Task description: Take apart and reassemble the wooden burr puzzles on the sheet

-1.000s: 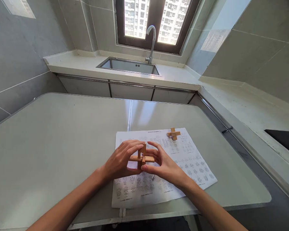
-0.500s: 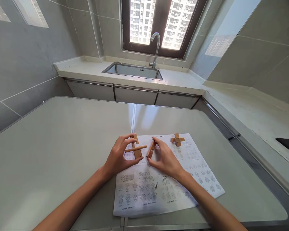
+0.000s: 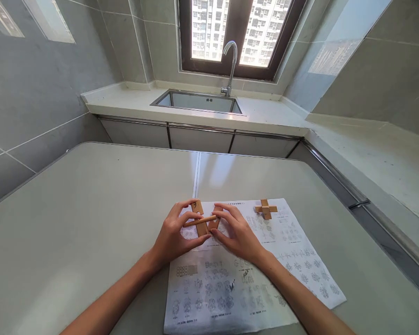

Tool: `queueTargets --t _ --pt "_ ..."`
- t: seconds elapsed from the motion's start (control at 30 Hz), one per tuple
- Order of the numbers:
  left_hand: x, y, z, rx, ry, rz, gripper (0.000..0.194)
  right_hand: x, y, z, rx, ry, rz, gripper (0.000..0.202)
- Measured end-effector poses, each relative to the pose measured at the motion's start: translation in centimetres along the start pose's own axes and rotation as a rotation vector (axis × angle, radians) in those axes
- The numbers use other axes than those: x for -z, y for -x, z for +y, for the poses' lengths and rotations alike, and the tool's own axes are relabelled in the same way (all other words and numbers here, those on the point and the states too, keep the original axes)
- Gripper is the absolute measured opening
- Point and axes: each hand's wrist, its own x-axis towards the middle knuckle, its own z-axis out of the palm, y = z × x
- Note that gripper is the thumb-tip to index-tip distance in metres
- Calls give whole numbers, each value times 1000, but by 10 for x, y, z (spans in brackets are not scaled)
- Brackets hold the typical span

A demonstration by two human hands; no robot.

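My left hand grips a flat wooden puzzle piece between thumb and fingers, with a notch in its side and a dark mark near its top. A thin wooden stick lies across that piece, its right end reaching my right fingers. In my right hand is a second wooden puzzle piece, pinched at its two ends and partly hidden by the fingers. The two pieces are very close together; whether they touch I cannot tell. Both hands are above a printed sheet.
An assembled wooden cross rests on the sheet's upper right. Small diagrams cover the paper, which lies on a pale table with a centre seam. Beyond are a counter with a sink and a faucet under a window.
My right hand has brought its piece left, up to the piece in my left hand. The stick's right end now meets my right fingers. The camera view has shifted slightly.
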Motion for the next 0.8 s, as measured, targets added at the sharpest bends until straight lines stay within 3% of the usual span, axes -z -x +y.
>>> queueTargets --t 0.13,0.3,0.47,0.8 --pt "0 1 -1 25 51 -52 33 3 -2 -10 -6 -187 89 21" --pt "1 0 0 21 123 -155 33 -1 1 -12 -122 -361 38 12" --pt "4 -4 0 0 74 -179 34 -1 5 -8 -176 -446 -13 13" --pt "2 -5 -6 86 60 -153 35 1 6 -11 -298 -527 -109 23"
